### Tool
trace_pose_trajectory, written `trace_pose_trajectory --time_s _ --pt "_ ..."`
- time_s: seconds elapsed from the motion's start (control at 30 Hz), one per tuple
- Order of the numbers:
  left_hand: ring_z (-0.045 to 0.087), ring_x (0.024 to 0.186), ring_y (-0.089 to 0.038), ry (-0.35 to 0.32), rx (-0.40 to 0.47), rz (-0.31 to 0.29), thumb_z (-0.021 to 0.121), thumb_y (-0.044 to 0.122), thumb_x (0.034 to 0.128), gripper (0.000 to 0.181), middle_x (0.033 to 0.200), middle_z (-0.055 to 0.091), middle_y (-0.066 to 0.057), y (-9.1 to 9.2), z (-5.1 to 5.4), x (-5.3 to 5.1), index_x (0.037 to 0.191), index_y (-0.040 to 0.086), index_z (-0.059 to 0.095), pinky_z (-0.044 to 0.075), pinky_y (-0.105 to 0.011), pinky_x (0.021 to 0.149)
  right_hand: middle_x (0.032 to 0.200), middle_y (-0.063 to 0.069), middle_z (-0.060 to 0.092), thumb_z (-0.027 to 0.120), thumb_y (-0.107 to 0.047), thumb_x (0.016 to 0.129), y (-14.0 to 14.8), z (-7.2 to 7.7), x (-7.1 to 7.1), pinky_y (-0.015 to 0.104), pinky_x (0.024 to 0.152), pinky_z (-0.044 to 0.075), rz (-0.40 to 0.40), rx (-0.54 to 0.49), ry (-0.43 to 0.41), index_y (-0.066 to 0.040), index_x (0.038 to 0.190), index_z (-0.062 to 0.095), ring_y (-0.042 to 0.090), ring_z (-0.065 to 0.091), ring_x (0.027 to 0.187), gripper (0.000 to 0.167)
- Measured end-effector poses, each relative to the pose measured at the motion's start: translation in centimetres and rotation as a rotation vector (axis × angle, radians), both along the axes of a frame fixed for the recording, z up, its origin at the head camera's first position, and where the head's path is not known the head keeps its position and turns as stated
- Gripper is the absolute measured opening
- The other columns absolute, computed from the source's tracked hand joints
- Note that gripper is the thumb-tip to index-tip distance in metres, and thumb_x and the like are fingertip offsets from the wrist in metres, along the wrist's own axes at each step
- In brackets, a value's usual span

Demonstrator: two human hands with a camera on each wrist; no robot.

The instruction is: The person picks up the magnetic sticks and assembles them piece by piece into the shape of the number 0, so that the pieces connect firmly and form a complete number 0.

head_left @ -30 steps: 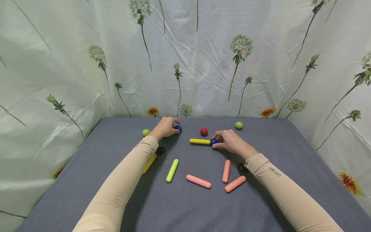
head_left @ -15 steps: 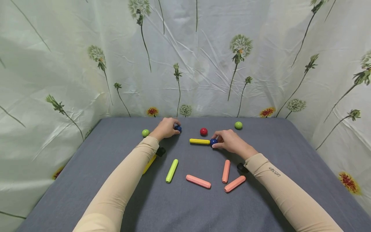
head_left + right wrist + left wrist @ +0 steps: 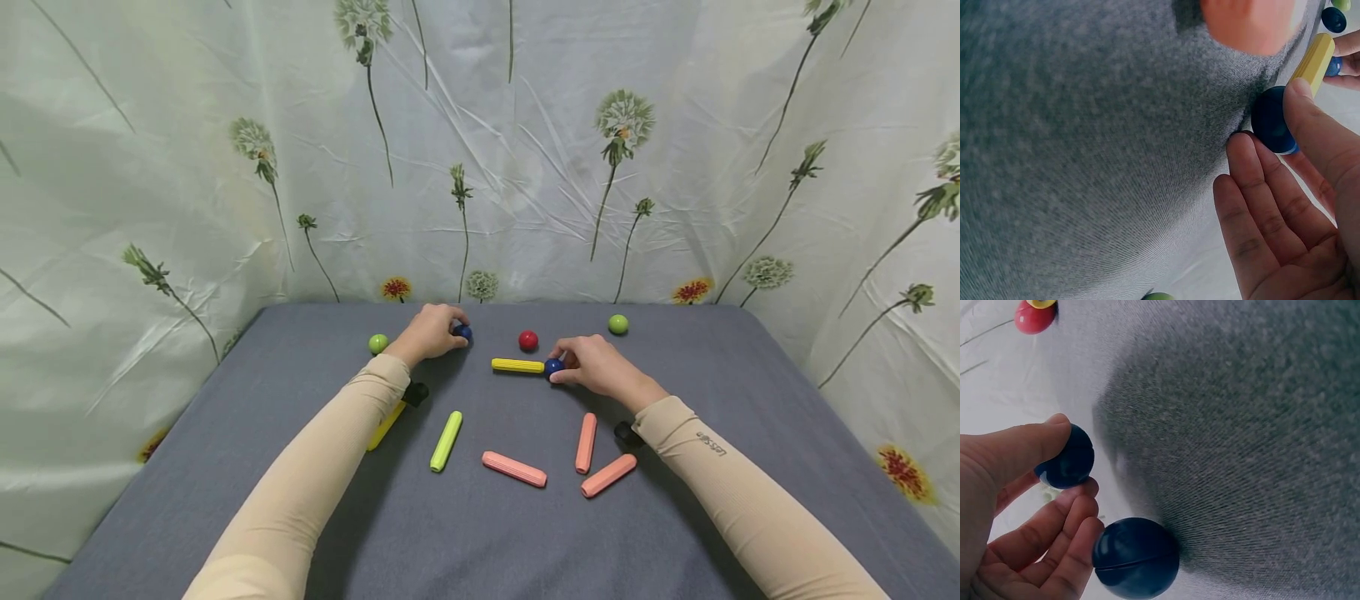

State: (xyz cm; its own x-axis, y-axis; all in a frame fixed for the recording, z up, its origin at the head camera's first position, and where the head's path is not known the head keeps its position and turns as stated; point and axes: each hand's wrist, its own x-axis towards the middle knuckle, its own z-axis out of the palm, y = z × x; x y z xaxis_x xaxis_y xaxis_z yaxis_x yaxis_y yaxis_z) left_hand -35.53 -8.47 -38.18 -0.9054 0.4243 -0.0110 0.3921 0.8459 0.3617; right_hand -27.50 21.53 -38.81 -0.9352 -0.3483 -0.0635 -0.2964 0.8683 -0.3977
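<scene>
Coral sticks (image 3: 513, 469): three, nearer than the yellow stick (image 3: 517, 366).
Lime stick (image 3: 446, 442): nearer, to its left.
Right hand (image 3: 596, 364): pinches a blue ball (image 3: 554, 368) — at the yellow stick's right end.
Red ball (image 3: 528, 341): just beyond the yellow stick.
Left hand (image 3: 430, 331): pinches a second blue ball (image 3: 1069, 461) — beyond the yellow stick, leftward.

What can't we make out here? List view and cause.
Head: yellow ridged stick, partly hidden by the beige left sleeve.
Head: the left wrist view's lower glossy dark-blue ball, apparently hidden by the left hand.
Head: dark lettering on the beige right sleeve, too small to read.
Right wrist: coral ridged stick, blurred, cut off by the top edge.
</scene>
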Motion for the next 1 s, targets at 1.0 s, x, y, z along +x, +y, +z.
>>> trace_pose_trajectory --time_s 1.0 --pt "0.064 0.085 -0.018 0.03 0.039 -0.113 0.082 0.02 0.0972 0.033 0.101 0.073 -0.01 -0.3 0.3 3.4 0.128 0.009 0.075 0.055 -0.037 0.081 0.101 0.008 0.077 0.082 -0.023 0.097 0.0 0.1 0.1 0.039 0.082 0.058 0.004 -0.007 0.003 -0.007 0.122 0.074 0.018 0.067 0.087 0.03"
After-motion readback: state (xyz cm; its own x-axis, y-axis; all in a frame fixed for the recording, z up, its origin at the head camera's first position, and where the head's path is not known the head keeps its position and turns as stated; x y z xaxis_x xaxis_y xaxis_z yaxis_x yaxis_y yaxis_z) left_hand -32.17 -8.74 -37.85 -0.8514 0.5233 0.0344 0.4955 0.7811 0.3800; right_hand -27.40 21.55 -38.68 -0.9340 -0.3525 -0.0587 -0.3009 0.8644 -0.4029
